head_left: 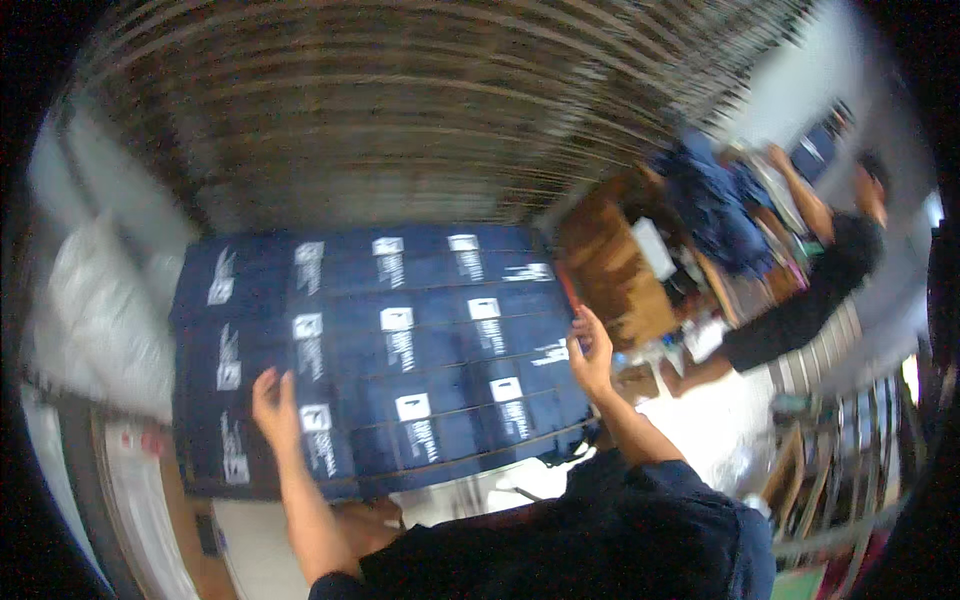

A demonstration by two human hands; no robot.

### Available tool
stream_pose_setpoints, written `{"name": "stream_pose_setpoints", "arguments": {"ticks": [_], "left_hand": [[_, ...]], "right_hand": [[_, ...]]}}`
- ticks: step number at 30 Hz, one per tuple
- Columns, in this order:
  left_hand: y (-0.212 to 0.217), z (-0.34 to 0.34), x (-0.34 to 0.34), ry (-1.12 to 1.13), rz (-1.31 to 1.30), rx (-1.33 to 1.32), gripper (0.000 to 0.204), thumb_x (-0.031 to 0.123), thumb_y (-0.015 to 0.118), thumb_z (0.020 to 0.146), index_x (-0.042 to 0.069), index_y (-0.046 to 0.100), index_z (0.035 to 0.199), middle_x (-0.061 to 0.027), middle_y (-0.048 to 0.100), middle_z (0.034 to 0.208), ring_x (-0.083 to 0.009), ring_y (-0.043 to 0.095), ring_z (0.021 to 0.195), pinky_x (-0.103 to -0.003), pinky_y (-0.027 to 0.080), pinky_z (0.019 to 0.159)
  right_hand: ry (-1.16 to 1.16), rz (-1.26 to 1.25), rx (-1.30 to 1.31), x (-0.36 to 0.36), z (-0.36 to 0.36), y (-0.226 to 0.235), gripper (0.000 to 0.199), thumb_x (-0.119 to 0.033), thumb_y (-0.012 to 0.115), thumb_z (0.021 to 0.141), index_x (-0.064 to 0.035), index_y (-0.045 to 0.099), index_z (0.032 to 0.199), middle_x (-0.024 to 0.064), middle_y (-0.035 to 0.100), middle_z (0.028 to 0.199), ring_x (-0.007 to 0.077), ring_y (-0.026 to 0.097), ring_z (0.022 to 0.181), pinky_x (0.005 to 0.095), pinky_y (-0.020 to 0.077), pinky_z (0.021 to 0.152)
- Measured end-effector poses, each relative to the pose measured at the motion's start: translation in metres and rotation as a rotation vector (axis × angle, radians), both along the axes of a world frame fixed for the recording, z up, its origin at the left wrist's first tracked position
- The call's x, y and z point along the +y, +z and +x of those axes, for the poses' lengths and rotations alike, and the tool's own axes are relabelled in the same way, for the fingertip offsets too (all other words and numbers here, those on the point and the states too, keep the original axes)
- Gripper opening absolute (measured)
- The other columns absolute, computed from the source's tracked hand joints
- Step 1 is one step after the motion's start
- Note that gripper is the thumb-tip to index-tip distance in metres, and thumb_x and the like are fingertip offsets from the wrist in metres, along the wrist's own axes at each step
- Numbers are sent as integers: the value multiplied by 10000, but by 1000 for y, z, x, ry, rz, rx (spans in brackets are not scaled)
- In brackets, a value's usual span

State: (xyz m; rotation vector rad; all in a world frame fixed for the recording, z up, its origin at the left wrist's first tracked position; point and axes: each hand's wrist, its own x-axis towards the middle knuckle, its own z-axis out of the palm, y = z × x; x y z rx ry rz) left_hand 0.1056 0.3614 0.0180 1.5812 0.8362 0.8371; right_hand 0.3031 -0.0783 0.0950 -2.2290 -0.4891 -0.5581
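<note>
Dark blue fabric pieces [350, 345] with white printed patches lie in several rows, covering the table in front of me. Over the left part of this fabric is my left hand [275, 405], its thumb and fingers apart and nothing visible between them. My right hand [592, 350] is at the right edge of the fabric with its fingers curled. A slim red thing [568, 285] runs up from its fingertips along that edge and seems to be held there; blur hides its kind.
A clear plastic bundle [95, 310] stands at the left. To the right is a brown wooden surface [625, 285], and beyond it a heap of dark blue cloth [710, 205]. A co-worker in dark clothing [810, 310] is there. A rack [850, 450] stands at the lower right.
</note>
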Motion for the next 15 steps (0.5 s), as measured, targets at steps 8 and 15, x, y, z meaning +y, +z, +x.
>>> {"name": "stream_pose_setpoints", "arguments": {"ticks": [8, 15], "left_hand": [[-43, 1, -46, -153, 201, 122, 351, 230, 674, 821, -6, 576, 1062, -125, 623, 917, -211, 584, 836, -322, 456, 736], [34, -18, -171, -487, 147, 116, 301, 180, 701, 783, 32, 593, 1023, -65, 611, 889, -136, 548, 749, -269, 447, 677]], "right_hand": [[-451, 379, -278, -202, 2, 113, 329, -24, 605, 802, -35, 572, 1129, 48, 577, 896, 116, 571, 769, 254, 469, 668], [-601, -177, -241, -292, 11, 106, 561, -326, 693, 725, -86, 547, 1210, 162, 435, 1332, 334, 437, 1193, 439, 376, 969]]}}
